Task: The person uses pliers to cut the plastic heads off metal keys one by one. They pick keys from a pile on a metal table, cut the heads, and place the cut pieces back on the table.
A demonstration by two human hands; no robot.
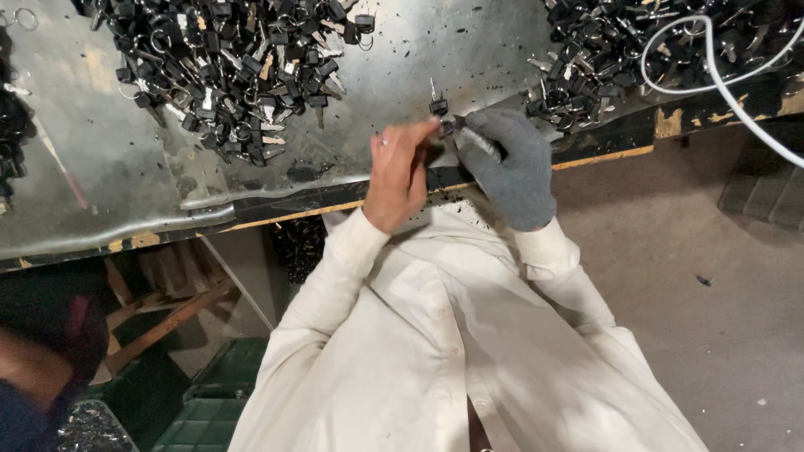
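My left hand [400, 172] is bare and pinches a small key with a black head [437, 104], its metal blade pointing up. My right hand [512, 167] wears a grey glove and grips a thin metal tool [477, 141] whose tip meets the key by my left fingertips. Both hands hover just above the front edge of a metal-covered workbench [109, 184]. My white shirt sleeves fill the lower middle of the view.
A large heap of black-headed keys [234, 67] lies at the back left of the bench, another heap [636, 50] at the back right. A white cable [712, 75] loops over the right heap. Wooden frame pieces and green crates [209, 393] sit below the bench.
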